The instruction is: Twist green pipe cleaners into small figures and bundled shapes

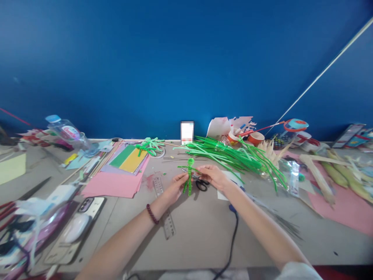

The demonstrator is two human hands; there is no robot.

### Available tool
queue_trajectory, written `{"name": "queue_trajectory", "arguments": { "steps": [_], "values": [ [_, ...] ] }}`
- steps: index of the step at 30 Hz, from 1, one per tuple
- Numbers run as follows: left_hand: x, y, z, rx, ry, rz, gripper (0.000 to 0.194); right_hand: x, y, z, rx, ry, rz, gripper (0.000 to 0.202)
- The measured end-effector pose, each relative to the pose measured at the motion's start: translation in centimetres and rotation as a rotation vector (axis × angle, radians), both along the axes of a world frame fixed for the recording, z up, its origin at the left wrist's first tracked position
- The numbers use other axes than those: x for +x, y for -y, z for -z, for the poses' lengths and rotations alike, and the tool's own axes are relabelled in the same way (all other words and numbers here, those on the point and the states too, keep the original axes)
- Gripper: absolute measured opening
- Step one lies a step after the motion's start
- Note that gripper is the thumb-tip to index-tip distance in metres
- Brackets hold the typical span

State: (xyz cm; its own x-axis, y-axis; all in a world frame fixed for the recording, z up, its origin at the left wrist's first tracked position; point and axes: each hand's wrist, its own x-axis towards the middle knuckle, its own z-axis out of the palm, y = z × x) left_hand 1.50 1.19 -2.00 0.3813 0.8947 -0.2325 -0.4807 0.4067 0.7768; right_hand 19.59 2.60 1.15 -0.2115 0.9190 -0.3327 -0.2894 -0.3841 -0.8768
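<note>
A small stick figure twisted from green pipe cleaners (190, 175) is held upright above the middle of the table. My left hand (178, 184) pinches it at the lower body and leg. My right hand (212, 175) has its fingers closed on the tip of the figure's right-side arm. Behind and just below the hands lie black-handled scissors (201, 185), partly hidden by the right fingers. A clear ruler (169, 225) rests under my left wrist.
A heap of green pipe cleaners (233, 153) lies behind my right hand. Pink paper (112, 184) and coloured sheets (128, 159) are to the left. A phone (87, 206), a bottle (68, 130), a cable (234, 233) and corn husks (320, 179) are around.
</note>
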Motion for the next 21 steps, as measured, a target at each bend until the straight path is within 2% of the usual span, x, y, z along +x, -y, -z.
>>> {"name": "queue_trajectory", "arguments": {
  "steps": [4, 11, 15, 21],
  "values": [
    [0.0, 0.1, 0.0, 0.022, -0.05, -0.013, 0.028, -0.5, 0.4, 0.2, -0.035, -0.097, -0.1, 0.029],
    [0.2, 0.4, -0.3, 0.085, -0.136, 0.033, 0.029, -1.0, 1.0, 0.1, 0.014, -0.203, -0.188, 0.027],
    [0.1, 0.8, -0.6, 0.085, -0.078, 0.102, 0.031, -1.3, 1.5, -0.4, 0.087, -0.249, -0.28, 0.034],
    [0.0, 1.3, -0.6, 0.023, 0.023, 0.161, 0.027, -1.1, 1.8, -1.0, 0.165, -0.147, -0.338, 0.046]
  ]
}}
